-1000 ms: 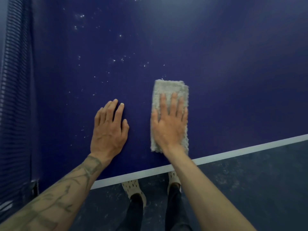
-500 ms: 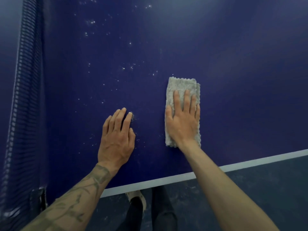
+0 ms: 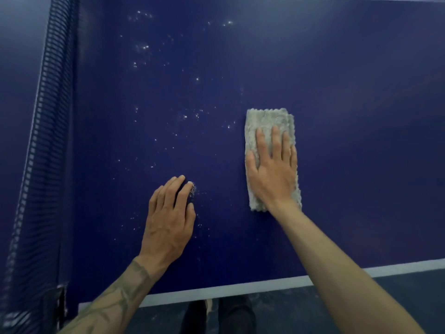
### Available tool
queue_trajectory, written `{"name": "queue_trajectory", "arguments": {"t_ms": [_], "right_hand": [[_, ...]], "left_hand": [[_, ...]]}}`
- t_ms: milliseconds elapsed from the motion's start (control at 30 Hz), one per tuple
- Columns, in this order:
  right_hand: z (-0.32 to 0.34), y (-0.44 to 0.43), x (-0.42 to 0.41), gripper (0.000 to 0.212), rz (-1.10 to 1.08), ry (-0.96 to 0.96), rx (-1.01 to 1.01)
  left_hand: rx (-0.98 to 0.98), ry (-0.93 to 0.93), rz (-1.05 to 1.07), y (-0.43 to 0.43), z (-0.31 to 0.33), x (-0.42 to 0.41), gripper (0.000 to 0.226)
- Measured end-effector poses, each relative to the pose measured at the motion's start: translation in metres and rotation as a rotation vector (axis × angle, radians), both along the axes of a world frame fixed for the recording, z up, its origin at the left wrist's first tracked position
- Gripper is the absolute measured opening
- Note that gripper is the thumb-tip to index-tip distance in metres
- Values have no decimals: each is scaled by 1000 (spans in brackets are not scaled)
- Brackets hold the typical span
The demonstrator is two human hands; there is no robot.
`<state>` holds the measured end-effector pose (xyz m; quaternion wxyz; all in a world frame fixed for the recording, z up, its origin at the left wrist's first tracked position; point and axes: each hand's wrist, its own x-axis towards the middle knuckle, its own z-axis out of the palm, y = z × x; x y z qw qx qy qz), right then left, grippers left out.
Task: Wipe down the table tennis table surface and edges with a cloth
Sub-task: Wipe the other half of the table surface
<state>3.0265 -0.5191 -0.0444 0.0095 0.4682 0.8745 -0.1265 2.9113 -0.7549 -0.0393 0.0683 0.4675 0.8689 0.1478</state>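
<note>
1. Two hands are down on the dark blue tabletop (image 3: 361, 116), both beyond the white edge line (image 3: 240, 289) that runs along its near side.
2. The right hand (image 3: 272, 174) lies flat on the cloth (image 3: 267, 119), palm down, its fingers (image 3: 277, 141) straight and only slightly spread, pressing rather than gripping.
3. The cloth is a grey, fluffy pad folded into a long rectangle. It lies well beyond the white edge line, its long side pointing away from that line, and its far end shows past the fingertips.
4. The thumb sits along the cloth's left border, and the heel of the hand covers the end nearest the white edge line.
5. The left hand (image 3: 168, 220) rests on bare tabletop, closer to the white edge line than the cloth and off to its left, apart from it.
6. Its fingers (image 3: 166, 194) are pressed close together, tips on the surface, holding nothing.
7. A small tuft of lint (image 3: 192, 188) sits right at the left index fingertip.
8. White specks (image 3: 185, 116) are scattered over the surface farther from the white edge line than the left hand.
9. The net (image 3: 45, 141) stands at the left end of the white edge line and runs away from it.
10. On the near side of the white edge line there is dark floor (image 3: 409, 297), with a shoe (image 3: 209, 304) just showing.
</note>
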Motion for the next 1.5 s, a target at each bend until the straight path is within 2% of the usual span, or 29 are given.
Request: {"name": "queue_trajectory", "arguments": {"t_ms": [100,200,300,367,433,533,633,733,833,900,1033,1133,1200,1267,1400,1433,1500], "right_hand": [[-1,3,-46,67,-59,27,-26],[-5,-31,-54,67,206,75,-14],[-6,-41,-22,63,447,75,26],[-4,-19,-4,63,435,37,15],[-1,17,-3,64,327,-10,-14],[5,74,-35,65,117,-18,-24],[3,95,-83,65,30,8,-41],[-3,67,-99,66,188,42,-22],[-7,44,-67,64,438,69,27],[-6,57,-44,64,455,43,34],[1,125,-54,65,227,-28,7],[5,160,-107,66,65,-17,1],[1,158,-143,66,32,-6,-8],[-2,137,-165,66,140,20,-23],[-4,105,-146,64,543,47,29],[-4,112,-136,63,562,47,35],[-1,140,-126,63,468,14,32]], "left_hand": [[28,-20,73,17,6,-11,47],[54,-38,147,42,7,-27,48],[95,-55,234,69,7,-44,46],[114,-81,291,86,7,-53,44],[108,-84,300,102,7,-62,45],[92,-44,248,124,8,-77,45],[80,11,215,150,8,-95,44],[66,43,222,174,5,-112,44],[42,56,230,181,-1,-120,45],[30,73,220,178,-4,-121,46],[24,76,234,178,-7,-121,47],[19,71,234,178,-6,-121,47],[14,69,235,178,-6,-122,47],[9,75,237,179,-6,-123,50],[5,85,234,180,-5,-124,52],[5,82,235,180,-5,-124,52],[-2,76,241,180,-6,-124,52]]}}
